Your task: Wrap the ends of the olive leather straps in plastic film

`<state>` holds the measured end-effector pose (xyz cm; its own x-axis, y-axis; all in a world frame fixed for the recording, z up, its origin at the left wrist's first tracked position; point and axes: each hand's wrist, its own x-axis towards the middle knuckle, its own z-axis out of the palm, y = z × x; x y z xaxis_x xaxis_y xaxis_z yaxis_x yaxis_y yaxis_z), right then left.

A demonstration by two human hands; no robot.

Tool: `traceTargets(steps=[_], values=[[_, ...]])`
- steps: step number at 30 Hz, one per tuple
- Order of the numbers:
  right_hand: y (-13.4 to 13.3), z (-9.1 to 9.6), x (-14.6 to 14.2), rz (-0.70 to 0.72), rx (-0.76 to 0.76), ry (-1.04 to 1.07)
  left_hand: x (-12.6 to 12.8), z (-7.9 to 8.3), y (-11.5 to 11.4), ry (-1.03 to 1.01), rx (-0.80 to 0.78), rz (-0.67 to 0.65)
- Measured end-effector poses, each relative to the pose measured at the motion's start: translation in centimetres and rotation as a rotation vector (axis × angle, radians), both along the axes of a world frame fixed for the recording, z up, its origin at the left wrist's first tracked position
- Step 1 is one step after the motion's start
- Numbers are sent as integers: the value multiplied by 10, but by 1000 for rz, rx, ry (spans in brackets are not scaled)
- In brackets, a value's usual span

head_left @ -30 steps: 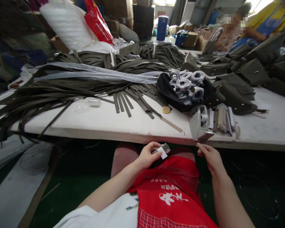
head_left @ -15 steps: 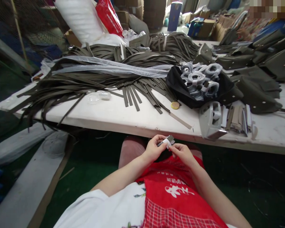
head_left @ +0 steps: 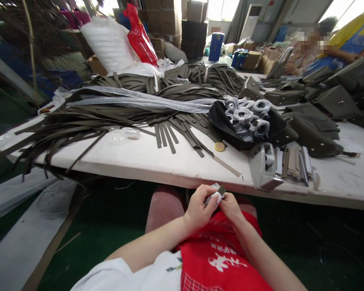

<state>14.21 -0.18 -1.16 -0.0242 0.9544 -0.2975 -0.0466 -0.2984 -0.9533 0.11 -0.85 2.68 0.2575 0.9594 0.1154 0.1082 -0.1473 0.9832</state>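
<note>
Above my lap, at the table's front edge, both hands meet around a small rolled dark strap (head_left: 221,190) with a white band (head_left: 217,197) about it. My left hand (head_left: 200,206) is closed on the roll, thumb on the near side and fingers curled behind. My right hand (head_left: 230,207) is closed at the right end of the same roll, its fingertips pinching by the white band and partly hidden. On the table ahead, a tape dispenser (head_left: 262,167) stands to the right. Behind it a black cloth holder (head_left: 218,117) bears several plastic-wrapped coils (head_left: 242,115).
Long grey-green straps (head_left: 87,117) spread over the white table (head_left: 133,159), some hanging off its left edge. A yellow round disc (head_left: 219,146) lies near their ends. Folded cards (head_left: 294,161) stand beside the dispenser. Grey-green bags (head_left: 314,131) pile up at right; other people (head_left: 346,44) are beyond.
The view has tilted up, showing more of the room and the people at back right. My hands stay together on the rolled strap; my right fingers have curled in closer.
</note>
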Motion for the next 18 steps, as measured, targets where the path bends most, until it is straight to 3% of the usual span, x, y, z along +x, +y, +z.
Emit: traceTargets(steps=[3,5,8,11,14,18], values=[[-1,5,5,71,-12,-36,-4,1,6,39,82,42],[-5,19,11,171,35,-140,-10,-5,18,35,17,141],[-11,45,19,215,338,-440,-17,-18,34,-48,-187,224],[-12,61,17,306,556,-595,-16,-26,39,-113,-378,135],[-10,60,10,456,465,-607,-12,-26,36,-178,-542,97],[-8,50,3,429,367,-562,-14,-22,36,-326,-675,103]])
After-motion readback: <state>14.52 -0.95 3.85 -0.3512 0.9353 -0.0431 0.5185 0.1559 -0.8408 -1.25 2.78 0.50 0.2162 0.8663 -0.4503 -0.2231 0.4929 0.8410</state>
